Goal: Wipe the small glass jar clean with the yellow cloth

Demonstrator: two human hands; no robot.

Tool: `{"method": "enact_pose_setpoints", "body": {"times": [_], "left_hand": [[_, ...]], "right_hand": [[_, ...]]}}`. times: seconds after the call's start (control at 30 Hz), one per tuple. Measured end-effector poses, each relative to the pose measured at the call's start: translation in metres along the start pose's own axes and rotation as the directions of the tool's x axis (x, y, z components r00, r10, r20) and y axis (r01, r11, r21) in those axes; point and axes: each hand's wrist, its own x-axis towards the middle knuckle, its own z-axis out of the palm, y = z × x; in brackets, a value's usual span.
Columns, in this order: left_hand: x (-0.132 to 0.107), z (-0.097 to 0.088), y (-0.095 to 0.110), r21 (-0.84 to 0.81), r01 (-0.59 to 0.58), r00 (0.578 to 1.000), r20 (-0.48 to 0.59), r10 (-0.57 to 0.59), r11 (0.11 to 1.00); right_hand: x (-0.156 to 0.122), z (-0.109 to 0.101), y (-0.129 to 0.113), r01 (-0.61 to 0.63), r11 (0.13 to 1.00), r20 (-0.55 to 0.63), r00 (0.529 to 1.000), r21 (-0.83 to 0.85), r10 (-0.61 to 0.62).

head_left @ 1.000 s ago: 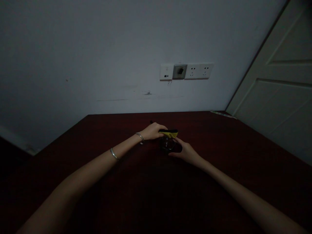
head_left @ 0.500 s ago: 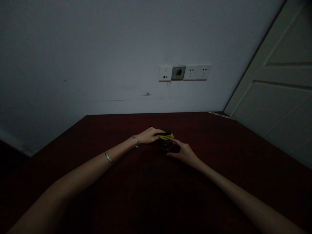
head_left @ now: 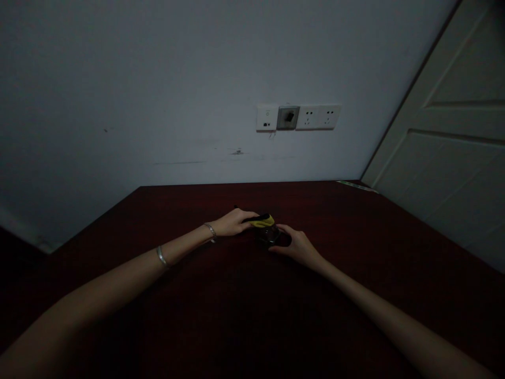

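Observation:
A small, clear, dark-looking glass container (head_left: 269, 236) stands on the dark red table (head_left: 221, 305). My right hand (head_left: 299, 245) curves around its right side, thumb in front and fingers behind. In my left hand (head_left: 234, 221) is a yellow and black item (head_left: 262, 221), whose exact kind the dim light hides. It lies across the top left of the container; whether they touch I cannot tell. Two silver-coloured bands circle my left forearm and wrist. A small dark tip shows just behind my left hand.
A pale wall rises behind the table, with a row of sockets and switches (head_left: 298, 117) on it. On the right stands a white panelled door (head_left: 453, 152). A thin printed strip (head_left: 356, 186) lies at the table's back right corner.
My left hand has slid a little to the left with the yellow and black item, baring more of the container's top. My right hand has hardly moved.

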Motion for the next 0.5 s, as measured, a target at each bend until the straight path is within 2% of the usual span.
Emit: {"method": "enact_pose_setpoints", "body": {"times": [0.13, 0.23, 0.33, 0.5], "left_hand": [[-0.008, 0.001, 0.0, 0.01, -0.016, 1.0, -0.001, 0.016, 1.0], [-0.013, 0.001, 0.002, 0.022, 0.017, 1.0, -0.015, -0.016, 1.0], [-0.015, 0.0, 0.006, 0.031, 0.05, 0.999, -0.013, -0.05, 0.998], [-0.017, 0.002, 0.015, 0.067, 0.034, 0.999, -0.029, -0.032, 0.997]], "right_hand": [[0.0, 0.001, 0.002, -0.008, 1.0, -0.009, 1.0, -0.006, 0.007], [0.0, 0.003, 0.004, -0.009, 1.0, -0.026, 1.0, -0.017, 0.009], [0.0, 0.003, 0.004, -0.002, 1.0, -0.028, 1.0, -0.013, 0.002], [0.0, 0.002, 0.003, 0.016, 1.0, -0.022, 1.0, -0.025, -0.016]]}}
